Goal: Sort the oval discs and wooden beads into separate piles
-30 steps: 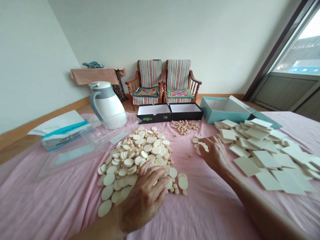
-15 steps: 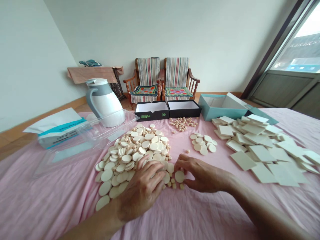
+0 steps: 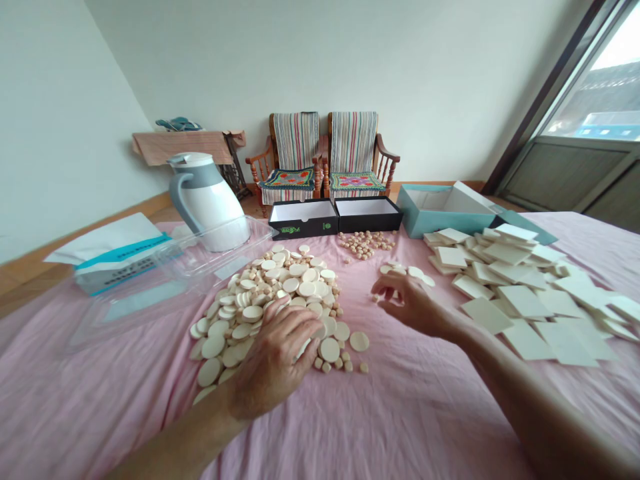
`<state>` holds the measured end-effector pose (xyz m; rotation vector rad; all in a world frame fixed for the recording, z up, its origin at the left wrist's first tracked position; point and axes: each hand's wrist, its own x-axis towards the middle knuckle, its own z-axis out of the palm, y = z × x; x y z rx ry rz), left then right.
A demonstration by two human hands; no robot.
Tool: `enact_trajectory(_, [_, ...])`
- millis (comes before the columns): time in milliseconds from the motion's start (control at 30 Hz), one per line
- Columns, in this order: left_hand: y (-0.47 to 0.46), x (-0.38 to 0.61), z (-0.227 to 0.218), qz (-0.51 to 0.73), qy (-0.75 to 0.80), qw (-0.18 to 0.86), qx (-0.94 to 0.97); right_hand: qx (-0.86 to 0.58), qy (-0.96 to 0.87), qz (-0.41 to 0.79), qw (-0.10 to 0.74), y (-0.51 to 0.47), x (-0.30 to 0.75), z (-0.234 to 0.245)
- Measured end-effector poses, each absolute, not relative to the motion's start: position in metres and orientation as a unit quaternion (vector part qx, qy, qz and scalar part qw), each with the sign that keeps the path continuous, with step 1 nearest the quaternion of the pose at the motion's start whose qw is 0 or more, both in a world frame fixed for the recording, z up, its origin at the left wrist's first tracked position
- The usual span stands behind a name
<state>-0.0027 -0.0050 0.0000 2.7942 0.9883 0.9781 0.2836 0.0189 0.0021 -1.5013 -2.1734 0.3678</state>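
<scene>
A heap of cream round discs [image 3: 280,293] with small beige pellets mixed in lies on the pink cloth [image 3: 375,413]. My left hand [image 3: 277,357] rests palm-down on the heap's near edge, fingers stretched flat over the discs. My right hand [image 3: 407,303] hovers to the right of the heap, just short of a small separate group of discs [image 3: 407,272]. Its fingers are curled towards the thumb, and what they hold is hidden. A few loose discs [image 3: 359,341] and pellets lie between my hands.
Cream square tiles [image 3: 525,293] are spread at the right. Behind them stands an open teal box [image 3: 440,220]. Two black boxes [image 3: 335,220] and a pellet pile [image 3: 365,243] sit at the back. A white jug [image 3: 205,200], a clear tray [image 3: 165,280] and a tissue pack [image 3: 115,257] are at the left.
My right hand went from the small disc group to the near edge of the heap, then back up right towards the small group. My left hand stayed on the heap.
</scene>
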Motion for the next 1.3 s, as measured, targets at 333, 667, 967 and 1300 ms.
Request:
enact_trajectory(333, [-0.001, 0.005, 0.006, 0.25, 0.332, -0.003, 0.909, -0.417, -0.866, 0.215, 0.174, -0.009, 0.242, 0.006])
enact_trajectory(667, [0.046, 0.005, 0.028, 0.307, 0.322, 0.005, 0.896, -0.639, -0.749, -0.028, 0.173, 0.038, 0.31, 0.011])
enact_trajectory(967, [0.066, -0.002, 0.007, 0.34, 0.355, -0.016, 0.871, -0.585, -0.782, 0.036, 0.212, 0.071, 0.276, 0.019])
enact_trajectory(1300, [0.062, -0.006, 0.001, 0.318, 0.359, -0.023, 0.877, -0.572, -0.804, 0.034, 0.159, 0.134, 0.226, -0.011])
